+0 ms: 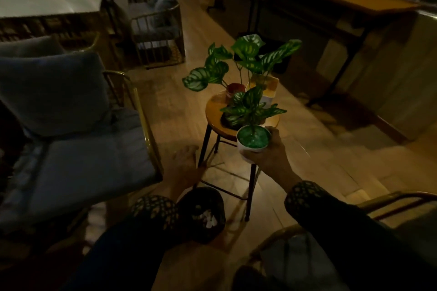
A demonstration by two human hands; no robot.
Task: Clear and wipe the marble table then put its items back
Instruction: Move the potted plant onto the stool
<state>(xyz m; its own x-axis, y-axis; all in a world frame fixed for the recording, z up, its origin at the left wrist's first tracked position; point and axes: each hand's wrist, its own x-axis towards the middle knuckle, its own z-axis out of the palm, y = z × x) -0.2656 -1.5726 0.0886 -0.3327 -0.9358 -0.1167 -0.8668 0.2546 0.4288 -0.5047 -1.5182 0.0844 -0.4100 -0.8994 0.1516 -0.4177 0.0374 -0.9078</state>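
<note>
White pot (252, 146), green-striped leaves (251, 106), blue cushion (78, 156).

Your right hand (268, 151) stretched forward, fingers curled in grip. Your left hand (186, 163) reaches low, blurred, fingers look relaxed, holding nothing.

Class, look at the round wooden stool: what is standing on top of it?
On the stool stand a red pot with a leafy plant and a pale box. A dark item lies behind the held white pot; leaves cover it.
</note>
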